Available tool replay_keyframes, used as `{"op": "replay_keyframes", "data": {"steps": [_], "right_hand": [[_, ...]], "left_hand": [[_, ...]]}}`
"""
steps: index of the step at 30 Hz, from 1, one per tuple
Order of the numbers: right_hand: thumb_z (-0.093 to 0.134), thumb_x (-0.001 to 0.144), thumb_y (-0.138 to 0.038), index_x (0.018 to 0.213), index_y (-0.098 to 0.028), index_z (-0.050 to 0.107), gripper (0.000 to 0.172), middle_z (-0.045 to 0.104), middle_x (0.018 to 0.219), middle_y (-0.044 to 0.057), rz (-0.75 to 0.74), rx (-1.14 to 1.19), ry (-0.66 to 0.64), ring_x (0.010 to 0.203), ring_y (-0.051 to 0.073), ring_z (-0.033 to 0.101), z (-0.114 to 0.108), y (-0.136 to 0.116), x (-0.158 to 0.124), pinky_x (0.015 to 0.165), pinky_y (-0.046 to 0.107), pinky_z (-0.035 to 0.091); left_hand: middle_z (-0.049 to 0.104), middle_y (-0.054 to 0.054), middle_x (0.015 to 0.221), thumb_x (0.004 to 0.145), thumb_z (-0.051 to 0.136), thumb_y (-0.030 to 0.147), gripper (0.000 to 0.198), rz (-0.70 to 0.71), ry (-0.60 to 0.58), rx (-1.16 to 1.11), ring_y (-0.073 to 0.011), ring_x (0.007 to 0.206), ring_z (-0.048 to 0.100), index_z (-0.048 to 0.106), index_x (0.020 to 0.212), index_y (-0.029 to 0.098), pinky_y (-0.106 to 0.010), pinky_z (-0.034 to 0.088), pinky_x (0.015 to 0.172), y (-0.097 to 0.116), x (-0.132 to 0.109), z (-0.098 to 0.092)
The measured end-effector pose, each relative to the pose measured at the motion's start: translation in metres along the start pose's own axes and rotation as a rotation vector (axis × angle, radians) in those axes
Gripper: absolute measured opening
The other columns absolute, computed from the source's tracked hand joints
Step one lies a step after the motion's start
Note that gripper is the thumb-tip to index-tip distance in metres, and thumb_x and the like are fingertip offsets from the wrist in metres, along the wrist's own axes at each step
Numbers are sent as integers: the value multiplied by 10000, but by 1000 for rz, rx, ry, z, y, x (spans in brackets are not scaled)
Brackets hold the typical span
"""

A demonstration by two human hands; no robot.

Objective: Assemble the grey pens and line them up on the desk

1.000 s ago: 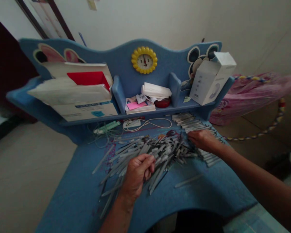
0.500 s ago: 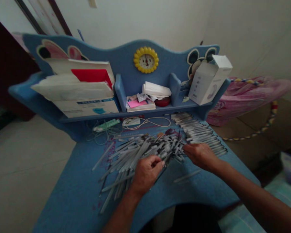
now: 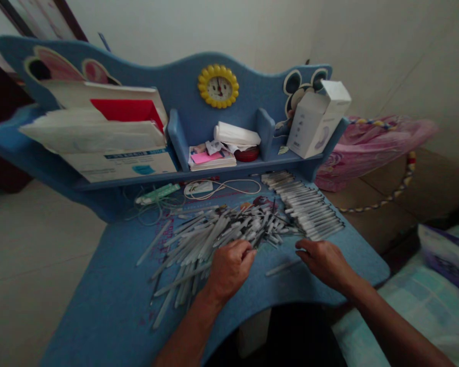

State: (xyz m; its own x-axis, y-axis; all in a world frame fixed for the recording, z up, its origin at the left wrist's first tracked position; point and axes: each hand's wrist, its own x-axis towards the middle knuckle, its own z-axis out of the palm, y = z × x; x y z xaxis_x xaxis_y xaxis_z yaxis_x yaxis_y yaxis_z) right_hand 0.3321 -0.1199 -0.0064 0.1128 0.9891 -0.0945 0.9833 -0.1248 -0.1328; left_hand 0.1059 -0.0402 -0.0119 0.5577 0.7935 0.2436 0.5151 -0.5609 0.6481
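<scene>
A loose heap of pen parts (image 3: 199, 239), mostly clear barrels with some caps and dark thin pieces, covers the middle of the blue desk. At its near right edge is my left hand (image 3: 231, 266), its fingers closed in a pinch; what lies between them is hidden. My right hand (image 3: 323, 261) is also closed in a pinch, a little above the desk to the right of the heap, and its fingertips hide anything they hold. A single clear barrel (image 3: 282, 268) lies between my hands. Beyond my right hand, pens (image 3: 309, 209) lie side by side in a slanting row.
Behind the heap lie a looped white cord (image 3: 233, 187) and a green-white item with tangled thin cord (image 3: 158, 194). The desk's shelf (image 3: 199, 173) holds papers, a carton and a white box (image 3: 317, 122). A patterned hoop (image 3: 400, 191) stands at the right.
My right hand has drawn back toward me, away from the heap and row. My left hand stays near the heap with its fingers curled in. The camera view has shifted slightly.
</scene>
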Motion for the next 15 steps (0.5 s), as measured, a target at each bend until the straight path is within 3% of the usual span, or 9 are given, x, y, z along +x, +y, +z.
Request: {"op": "replay_keyframes", "data": {"steps": [7,15], "right_hand": [[391,866,-351,885,-230,650,288,706,686,31,241,202,25,653,194,660,34,30,-56,577,251,406],[369,856,-416,889,-249,645,324,711,711,21,243,395,53,676,204,670,49,32,-77,593,261,455]], "left_hand": [[630,-80,813,842,472,210,161,235,-238,82,-203,785,588,619,881,158,-286,425,691,16,-7,22],[598,-72,844,838,462,219,127,285,-352,326,-203,802,568,576,835,162,-300,455,692,38,-12,36]]}}
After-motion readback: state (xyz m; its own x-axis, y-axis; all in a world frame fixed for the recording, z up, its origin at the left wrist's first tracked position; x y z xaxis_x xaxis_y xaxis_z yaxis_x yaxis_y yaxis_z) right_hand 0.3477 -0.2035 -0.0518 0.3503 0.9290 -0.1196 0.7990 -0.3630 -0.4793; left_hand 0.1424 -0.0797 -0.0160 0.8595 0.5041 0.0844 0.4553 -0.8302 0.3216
